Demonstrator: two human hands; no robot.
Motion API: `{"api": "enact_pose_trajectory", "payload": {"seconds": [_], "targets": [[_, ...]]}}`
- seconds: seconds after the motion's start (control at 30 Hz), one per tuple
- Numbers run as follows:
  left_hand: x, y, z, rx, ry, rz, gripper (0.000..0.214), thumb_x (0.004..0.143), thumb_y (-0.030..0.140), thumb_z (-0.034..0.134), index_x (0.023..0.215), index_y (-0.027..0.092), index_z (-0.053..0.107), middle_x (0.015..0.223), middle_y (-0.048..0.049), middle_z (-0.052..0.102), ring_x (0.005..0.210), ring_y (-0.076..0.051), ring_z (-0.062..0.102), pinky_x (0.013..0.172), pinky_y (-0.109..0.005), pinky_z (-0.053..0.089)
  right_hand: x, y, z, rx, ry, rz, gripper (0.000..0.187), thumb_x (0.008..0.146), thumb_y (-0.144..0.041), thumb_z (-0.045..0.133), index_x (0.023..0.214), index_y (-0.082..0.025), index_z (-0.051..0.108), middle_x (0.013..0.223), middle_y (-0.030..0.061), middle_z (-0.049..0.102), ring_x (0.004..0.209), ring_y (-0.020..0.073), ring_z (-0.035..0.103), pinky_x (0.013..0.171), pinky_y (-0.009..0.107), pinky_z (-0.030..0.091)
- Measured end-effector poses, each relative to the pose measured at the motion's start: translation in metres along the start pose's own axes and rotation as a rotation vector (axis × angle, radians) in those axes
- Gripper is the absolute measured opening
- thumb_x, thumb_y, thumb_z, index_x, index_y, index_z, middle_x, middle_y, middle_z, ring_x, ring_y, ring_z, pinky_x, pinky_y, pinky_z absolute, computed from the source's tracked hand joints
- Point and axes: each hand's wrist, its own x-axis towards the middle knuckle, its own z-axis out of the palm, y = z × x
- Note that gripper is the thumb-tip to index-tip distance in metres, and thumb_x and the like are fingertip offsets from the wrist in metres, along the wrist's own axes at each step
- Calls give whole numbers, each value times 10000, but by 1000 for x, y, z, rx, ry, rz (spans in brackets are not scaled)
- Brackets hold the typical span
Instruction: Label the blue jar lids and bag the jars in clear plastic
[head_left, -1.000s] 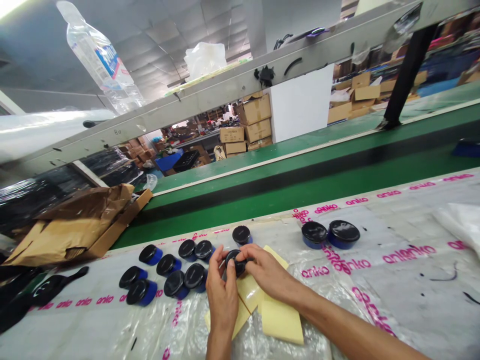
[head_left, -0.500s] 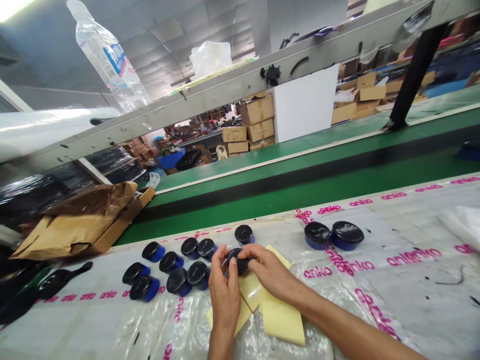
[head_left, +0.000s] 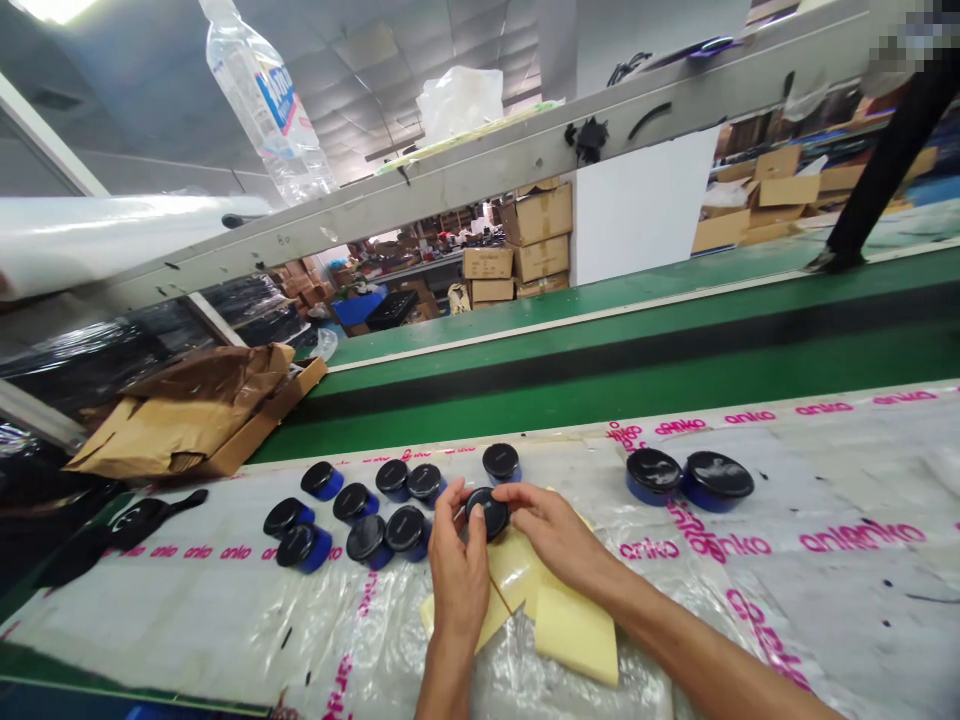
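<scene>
My left hand (head_left: 457, 565) and my right hand (head_left: 555, 530) both grip one small blue jar with a black lid (head_left: 487, 512), fingers closed round its rim, just above some pale yellow sheets (head_left: 574, 632). Several like jars (head_left: 375, 515) stand in a cluster directly left of my hands. One more jar (head_left: 502, 462) stands just behind them. Two larger black-lidded jars (head_left: 688, 478) sit to the right.
The bench is covered in clear plastic printed with pink lettering (head_left: 825, 560). A green conveyor belt (head_left: 637, 370) runs behind it. Torn brown cardboard (head_left: 195, 415) lies at the left, black items (head_left: 112, 530) below it. A plastic bottle (head_left: 266, 100) hangs overhead.
Both hands keep hold of the jar with only slight finger shifts. The view has swung a little, so everything sits slightly further right in the picture.
</scene>
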Motion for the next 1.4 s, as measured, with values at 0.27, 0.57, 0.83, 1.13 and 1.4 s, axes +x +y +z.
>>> {"api": "enact_pose_trajectory", "payload": {"seconds": [0.27,0.57,0.83,1.13,1.4], "targets": [[-4,3,-1,74,-17,9,408,971,427,467,1325,231,511,1324,-113,616,1228,-257,578,1073,-474,430,3,-1,7,-65,72,29,225,827,-390,601,941,-200,642,955,60,732,872,226,675,793,336,512],[-7,4,0,69,-57,18,408,1005,397,401,1368,226,478,1372,-119,595,1268,-245,556,1095,-457,405,16,3,12,-191,133,48,143,770,-364,640,761,-236,578,722,7,659,687,217,615,637,305,455],[-8,4,0,41,-44,-18,420,1014,421,389,1374,225,481,1356,-122,606,1258,-249,564,1100,-471,405,15,6,6,-72,101,88,255,827,-456,561,879,-223,651,869,52,732,799,241,693,641,313,529],[-11,5,-4,80,143,155,399,1000,393,476,1362,228,513,1341,-122,645,1239,-258,603,1054,-458,469,8,-26,-40,49,227,100,463,894,-616,505,973,-197,686,1110,132,739,1001,283,700,775,367,575],[-10,3,-7,381,168,536,487,953,179,518,1431,262,477,1222,-75,730,1177,-258,660,1069,-484,454,-54,-11,-54,-188,209,55,453,912,-644,515,930,-238,715,1027,80,762,983,280,699,774,304,575]]}}
